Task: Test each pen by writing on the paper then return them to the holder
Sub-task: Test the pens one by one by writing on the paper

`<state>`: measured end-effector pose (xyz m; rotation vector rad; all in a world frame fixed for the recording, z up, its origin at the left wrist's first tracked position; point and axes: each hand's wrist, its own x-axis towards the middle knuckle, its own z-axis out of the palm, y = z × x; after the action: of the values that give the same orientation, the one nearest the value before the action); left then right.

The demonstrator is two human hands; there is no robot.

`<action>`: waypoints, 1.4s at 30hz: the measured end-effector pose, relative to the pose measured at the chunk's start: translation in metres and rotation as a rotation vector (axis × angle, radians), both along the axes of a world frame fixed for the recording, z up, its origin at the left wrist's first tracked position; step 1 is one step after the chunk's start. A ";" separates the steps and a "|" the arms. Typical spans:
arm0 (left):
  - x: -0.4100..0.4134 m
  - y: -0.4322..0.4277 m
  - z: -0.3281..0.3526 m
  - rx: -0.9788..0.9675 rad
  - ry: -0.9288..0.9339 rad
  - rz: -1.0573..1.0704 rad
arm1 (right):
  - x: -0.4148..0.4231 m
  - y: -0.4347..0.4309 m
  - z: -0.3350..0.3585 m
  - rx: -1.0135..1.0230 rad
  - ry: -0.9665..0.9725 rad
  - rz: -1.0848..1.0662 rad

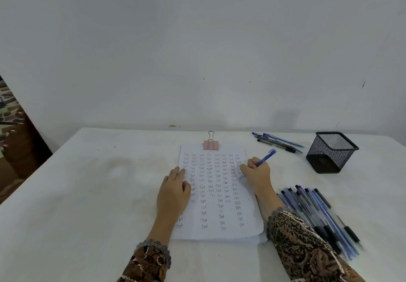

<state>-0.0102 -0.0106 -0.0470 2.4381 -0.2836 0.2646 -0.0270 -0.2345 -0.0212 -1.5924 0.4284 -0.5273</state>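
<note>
1. One blue pen (264, 157) was pinched in the right hand (257, 175), fingers curled round it, its tip down on the right side of the paper (211, 233).
2. To do this well, I think the tip needed a light press and one short word in a free spot.
3. The left hand (173, 190) lay flat and open on the paper's left side, holding nothing.
4. The holder (331, 152) stood near the far right corner of the table (87, 182), with no pens sticking out.
5. A pile of pens (318, 213) lay by the right edge, and a small bunch of pens (279, 142) by the far edge
</note>
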 end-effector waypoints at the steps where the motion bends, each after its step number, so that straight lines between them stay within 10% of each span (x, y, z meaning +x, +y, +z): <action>1: 0.000 0.000 0.000 0.003 0.002 0.000 | 0.000 -0.001 -0.001 -0.007 0.000 -0.006; 36: 0.001 0.002 0.003 0.019 0.049 -0.024 | 0.000 0.001 -0.002 -0.053 -0.057 -0.130; 42: -0.001 0.003 0.006 0.033 0.082 -0.033 | 0.004 -0.006 -0.002 0.191 -0.046 -0.106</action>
<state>-0.0108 -0.0078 -0.0413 2.4675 -0.2936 0.1469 -0.0226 -0.2402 -0.0234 -1.3769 0.5147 -0.5845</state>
